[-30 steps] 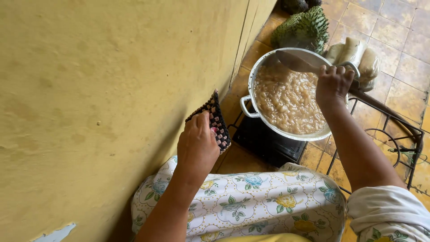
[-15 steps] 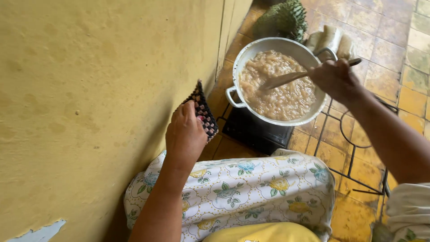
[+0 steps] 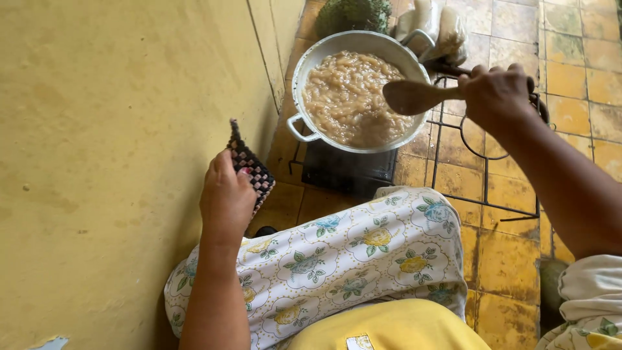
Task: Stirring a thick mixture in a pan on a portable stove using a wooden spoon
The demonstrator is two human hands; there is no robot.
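Since the earlier frame the wooden spoon (image 3: 414,97) has been lifted out of the food and is now held above the right rim of the pot (image 3: 311,58), and the view has shifted so that the pot appears farther up and more central.

At the far left a yellow wall (image 3: 116,142) fills the scene. Just beside it, the left hand (image 3: 227,198) is closed around a checked woven pot holder (image 3: 251,170), which is gripped by its near edge and stands roughly upright, its far corner pointing away toward the wall base. Below it a floral apron (image 3: 337,259) is spread over the lap, with a yellow garment (image 3: 389,327) at the near edge.

At centre, a white-enamelled pot with a loop handle on its near-left side is set on a dark burner (image 3: 346,170) on the yellow tiled floor (image 3: 505,253). It is filled with a pale brown, lumpy mixture (image 3: 346,94). Beyond it a green spiky fruit (image 3: 353,13) and clear plastic bags (image 3: 440,29) are seen.

To the right, the spoon's long axis runs almost level, left to right, with the bowl pointing left over the pot and the handle hidden in the right hand (image 3: 499,97), which is wrapped tightly around it. Under that hand a black wire stand (image 3: 486,162) rests on the floor, close to the right of the pot.
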